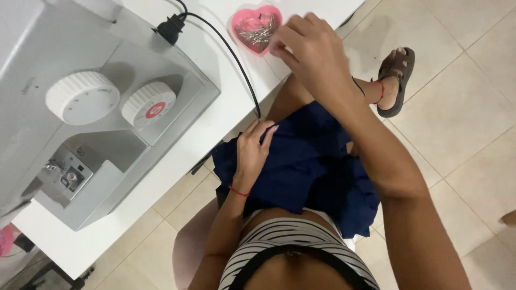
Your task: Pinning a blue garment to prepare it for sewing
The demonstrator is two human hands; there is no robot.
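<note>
The step in hand looks like pin-picking: the right hand [312, 51] reaches out over the counter [215, 115] to the pink heart-shaped dish [236, 21] of metal pins [258, 31], fingers bunched and curled down at the dish's near edge. From above the fingertips are hidden under the knuckles, so I cannot tell whether a pin is already pinched between them or whether they only touch the rim.

The left hand [251, 153] rests in the lap on the dark blue fabric [306, 166], fingers loosely curled and pressed onto the cloth, with the thumb and forefinger near a fold at its upper edge; it appears to hold that spot rather than grip a bunch of it. The fabric lies heaped across the thighs, just beside the counter's edge and below the dish.

A white sewing machine [91, 118] stands on the counter to the left, well apart from both hands, and its black cord [236, 62] runs past the dish towards the lap.

As a judgement, the next move calls for a fine pinch on a single pin and a steady hold on the fold while it is brought across.
</note>
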